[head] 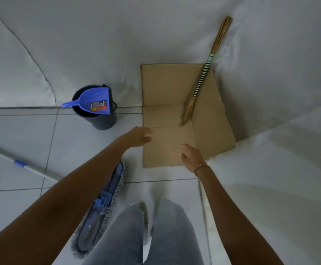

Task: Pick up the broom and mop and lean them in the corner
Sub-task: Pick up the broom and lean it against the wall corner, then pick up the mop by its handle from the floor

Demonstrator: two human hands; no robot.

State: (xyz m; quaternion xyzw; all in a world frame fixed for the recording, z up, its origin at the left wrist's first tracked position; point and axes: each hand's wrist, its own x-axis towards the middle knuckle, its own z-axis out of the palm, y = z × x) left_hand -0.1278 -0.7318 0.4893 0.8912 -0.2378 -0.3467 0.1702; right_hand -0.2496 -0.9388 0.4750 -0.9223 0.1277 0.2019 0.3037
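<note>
The fingers of the left hand (139,136) are seen loosely curled and released, with nothing held, just above the left edge of a flattened cardboard sheet (167,88). The fingers of the right hand (191,156) are likewise spread and empty, held over the near part of the cardboard, and a thin bracelet (201,166) is worn at that wrist. The broom (203,73), bound with a green-and-black striped wrap, is stood in the corner with its bristles on the cardboard and its stick end leaned against the white draped wall (270,54). The mop (102,205) is left lying on the tiled floor (22,131), its blue fringed head beside the person's left leg (123,236) and partly hidden under the left forearm, its metal handle stretched toward the floor's left edge. A dark bucket (102,119) with a blue dustpan (92,103) laid across its rim is stood at the wall, left of the cardboard.
</note>
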